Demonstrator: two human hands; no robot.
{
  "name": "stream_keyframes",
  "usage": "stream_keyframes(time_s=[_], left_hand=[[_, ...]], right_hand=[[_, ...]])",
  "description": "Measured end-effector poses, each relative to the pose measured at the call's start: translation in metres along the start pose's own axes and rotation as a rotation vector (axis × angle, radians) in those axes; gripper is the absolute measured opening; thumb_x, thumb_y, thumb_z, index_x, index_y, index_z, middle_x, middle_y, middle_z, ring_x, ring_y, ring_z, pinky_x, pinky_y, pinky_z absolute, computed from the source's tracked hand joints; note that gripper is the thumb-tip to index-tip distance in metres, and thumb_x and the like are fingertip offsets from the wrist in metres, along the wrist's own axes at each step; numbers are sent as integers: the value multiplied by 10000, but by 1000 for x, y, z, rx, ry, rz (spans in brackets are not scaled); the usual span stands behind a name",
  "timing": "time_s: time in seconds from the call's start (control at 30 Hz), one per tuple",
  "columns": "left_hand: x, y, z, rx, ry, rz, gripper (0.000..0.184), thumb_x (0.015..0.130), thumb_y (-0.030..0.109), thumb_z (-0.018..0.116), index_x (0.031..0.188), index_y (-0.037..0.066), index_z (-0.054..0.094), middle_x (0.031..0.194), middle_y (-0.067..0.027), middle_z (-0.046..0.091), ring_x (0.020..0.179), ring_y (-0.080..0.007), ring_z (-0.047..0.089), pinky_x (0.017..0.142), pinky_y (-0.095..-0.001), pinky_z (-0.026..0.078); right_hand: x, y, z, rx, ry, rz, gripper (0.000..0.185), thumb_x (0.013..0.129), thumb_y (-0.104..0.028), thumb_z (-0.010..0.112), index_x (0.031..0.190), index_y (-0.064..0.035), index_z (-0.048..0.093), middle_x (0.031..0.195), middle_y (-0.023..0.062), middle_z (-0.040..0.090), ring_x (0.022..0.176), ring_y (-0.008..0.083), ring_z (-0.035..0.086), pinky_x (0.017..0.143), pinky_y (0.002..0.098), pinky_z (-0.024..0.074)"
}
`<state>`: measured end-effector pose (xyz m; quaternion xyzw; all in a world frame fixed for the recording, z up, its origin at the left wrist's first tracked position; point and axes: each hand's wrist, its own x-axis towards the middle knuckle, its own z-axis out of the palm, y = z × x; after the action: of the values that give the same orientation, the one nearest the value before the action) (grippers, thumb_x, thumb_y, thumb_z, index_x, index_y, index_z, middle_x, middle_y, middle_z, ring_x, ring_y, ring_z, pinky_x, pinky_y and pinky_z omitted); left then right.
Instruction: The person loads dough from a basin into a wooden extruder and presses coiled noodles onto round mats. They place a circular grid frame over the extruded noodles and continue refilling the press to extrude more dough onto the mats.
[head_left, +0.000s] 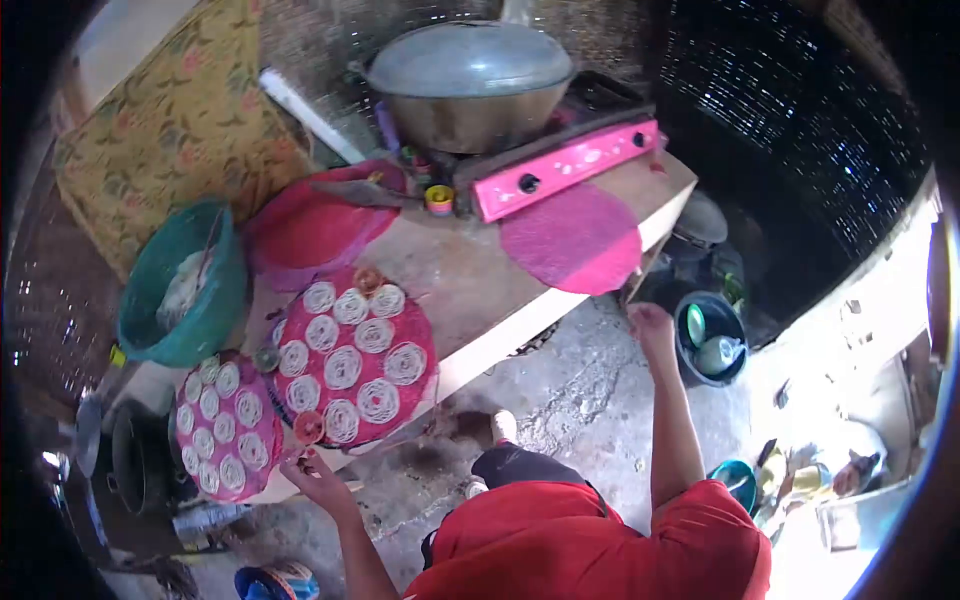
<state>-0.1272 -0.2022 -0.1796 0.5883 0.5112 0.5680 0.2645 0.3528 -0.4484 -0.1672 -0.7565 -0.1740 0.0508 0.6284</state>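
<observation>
At the table's front edge, my left hand (312, 474) is just below a small orange-red cup (309, 427); its fingers are too small and blurred to read. The cup sits on the rim of a round pink mat (325, 372) that bears several white noodle-like coils (342, 367). A smaller pink mat (237, 445) with more coils lies to the left. My right hand (650, 318) is raised over the floor with its fingers curled, just below a bare pink round sheet (572, 238). Whether it holds anything cannot be made out.
A large lidded pot (472, 85) stands on a pink stove (566, 168) at the back. A green basin (185, 285) is at the left of the table (455, 255). On the floor to the right stands a dark bucket (710, 338).
</observation>
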Motion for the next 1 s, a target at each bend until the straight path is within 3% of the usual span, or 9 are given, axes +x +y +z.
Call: stream_keyframes(time_s=[0.07,0.13,0.27,0.33,0.4,0.47,0.57,0.63,1.0], left_hand=[[-15,21,19,-22,-43,229,109,896,84,489,978,18,461,918,-70,447,811,-164,428,699,-297,364],[-39,30,25,-89,-104,209,104,886,78,492,955,11,453,926,-84,445,825,-180,440,709,-313,369],[-103,21,25,-27,-560,262,130,874,79,504,951,-7,441,910,-110,449,836,-214,457,760,-332,385],[-135,41,26,241,-688,260,139,875,123,537,933,2,499,912,-127,508,858,-240,512,771,-349,421],[-173,-18,15,452,-970,334,284,852,186,564,1062,-6,559,903,-196,547,877,-332,510,799,-435,419],[-196,-5,19,215,-1066,-50,297,880,244,557,1044,-4,564,939,-183,568,877,-306,534,783,-411,435],[-196,9,84,265,-1107,-254,301,882,251,555,1044,-2,564,941,-181,570,875,-303,536,781,-409,436],[-195,9,115,327,-1113,-318,303,883,256,553,1044,0,564,943,-180,570,873,-302,537,779,-407,437],[-215,-11,176,445,-984,-571,317,890,284,544,1043,7,566,952,-173,575,864,-292,542,770,-397,443]], right_hand=[[-12,29,-16,-57,-2,232,113,813,-127,615,854,-35,668,683,17,612,546,107,551,486,242,413],[-20,68,-16,-23,-32,394,163,795,-120,586,917,-35,653,745,30,618,560,100,551,476,231,417],[-14,185,18,182,-85,587,96,811,-131,603,867,-62,641,714,25,601,565,118,565,468,257,439],[-4,238,46,287,-142,715,66,818,-135,608,813,-70,613,669,16,567,552,121,554,454,263,432],[10,304,73,408,-280,776,81,816,-137,610,769,-76,584,638,10,533,522,134,531,446,258,422],[20,329,100,495,-162,981,123,815,-143,609,720,-81,561,617,18,504,502,145,510,441,262,417],[71,379,132,490,-270,907,86,825,-173,595,806,-92,573,693,46,535,580,166,541,469,271,433],[76,373,150,539,-13,1177,190,855,-175,537,1030,-124,591,934,62,586,788,193,596,580,328,496],[153,465,241,812,111,1231,211,862,-174,542,1064,-125,573,955,65,585,799,208,588,628,353,499]])
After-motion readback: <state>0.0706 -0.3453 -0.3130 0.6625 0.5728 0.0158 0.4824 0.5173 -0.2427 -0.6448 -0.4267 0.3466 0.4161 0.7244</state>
